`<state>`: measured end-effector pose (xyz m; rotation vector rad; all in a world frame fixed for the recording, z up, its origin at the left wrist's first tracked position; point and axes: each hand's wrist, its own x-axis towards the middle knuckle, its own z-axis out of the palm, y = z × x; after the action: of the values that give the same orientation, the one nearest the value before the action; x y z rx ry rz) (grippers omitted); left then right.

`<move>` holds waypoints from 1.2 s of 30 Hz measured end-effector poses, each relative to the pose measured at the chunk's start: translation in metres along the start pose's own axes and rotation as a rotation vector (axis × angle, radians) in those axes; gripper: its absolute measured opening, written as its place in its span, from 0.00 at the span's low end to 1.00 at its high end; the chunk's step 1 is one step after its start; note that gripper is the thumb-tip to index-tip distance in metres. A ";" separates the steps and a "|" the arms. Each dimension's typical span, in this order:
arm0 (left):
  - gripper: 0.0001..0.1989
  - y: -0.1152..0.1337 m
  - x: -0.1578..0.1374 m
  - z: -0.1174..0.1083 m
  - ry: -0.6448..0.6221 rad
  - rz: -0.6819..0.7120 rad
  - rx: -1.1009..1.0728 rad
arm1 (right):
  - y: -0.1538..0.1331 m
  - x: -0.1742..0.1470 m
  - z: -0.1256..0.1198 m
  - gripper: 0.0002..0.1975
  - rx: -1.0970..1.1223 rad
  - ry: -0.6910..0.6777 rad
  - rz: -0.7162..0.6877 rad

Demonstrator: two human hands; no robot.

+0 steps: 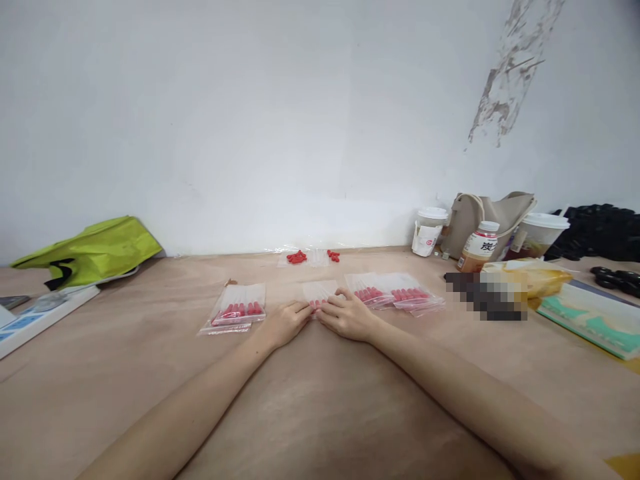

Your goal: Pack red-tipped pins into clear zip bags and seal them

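Observation:
A small clear zip bag (321, 289) with several red pieces in it lies flat on the table in front of me. My left hand (289, 323) is closed at the bag's near left edge, its fingers bent together. From the right, my right hand (349, 316) grips the near edge with curled fingers, covering part of the red pieces. The fingertips of both hands almost meet. To the left rests a stack of similar filled bags (241, 298); more filled bags (369, 281) overlap on the right. What the red pieces are is too small to tell.
By the wall lie loose red pieces (297, 257) on clear plastic. A green bag (100, 247) and a white box (45, 320) are at left. At right stand a paper cup (429, 232), a drink bottle (479, 248), a beige handbag (463, 220) and a green-and-white box (593, 320).

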<state>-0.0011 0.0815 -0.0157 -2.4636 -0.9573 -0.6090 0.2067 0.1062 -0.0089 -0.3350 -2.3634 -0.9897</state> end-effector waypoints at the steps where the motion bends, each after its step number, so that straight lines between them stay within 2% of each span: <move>1: 0.09 -0.001 0.000 0.000 -0.006 0.014 0.012 | 0.004 -0.006 -0.002 0.09 0.009 -0.022 0.014; 7: 0.10 0.001 0.002 -0.002 0.021 -0.020 0.001 | 0.018 -0.034 -0.008 0.10 0.065 -0.075 0.228; 12: 0.10 0.009 0.002 -0.005 0.064 -0.063 -0.115 | 0.012 -0.027 -0.007 0.11 0.079 -0.072 0.253; 17: 0.09 0.005 0.000 0.001 0.172 0.008 -0.044 | 0.004 -0.019 -0.004 0.10 0.088 -0.039 0.305; 22: 0.11 -0.003 -0.001 0.001 0.207 0.169 0.149 | 0.005 -0.021 -0.003 0.11 0.101 -0.003 0.243; 29: 0.10 -0.005 0.000 -0.004 0.197 0.243 0.237 | 0.019 -0.035 -0.006 0.11 0.038 -0.018 0.165; 33: 0.10 -0.006 -0.001 -0.005 0.181 0.311 0.264 | 0.021 -0.038 -0.005 0.12 0.019 -0.029 0.137; 36: 0.09 -0.005 -0.001 -0.007 0.190 0.313 0.267 | 0.020 -0.037 -0.004 0.12 0.011 -0.032 0.127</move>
<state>-0.0069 0.0804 -0.0094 -2.2087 -0.5267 -0.5552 0.2470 0.1164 -0.0166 -0.4935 -2.3431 -0.9182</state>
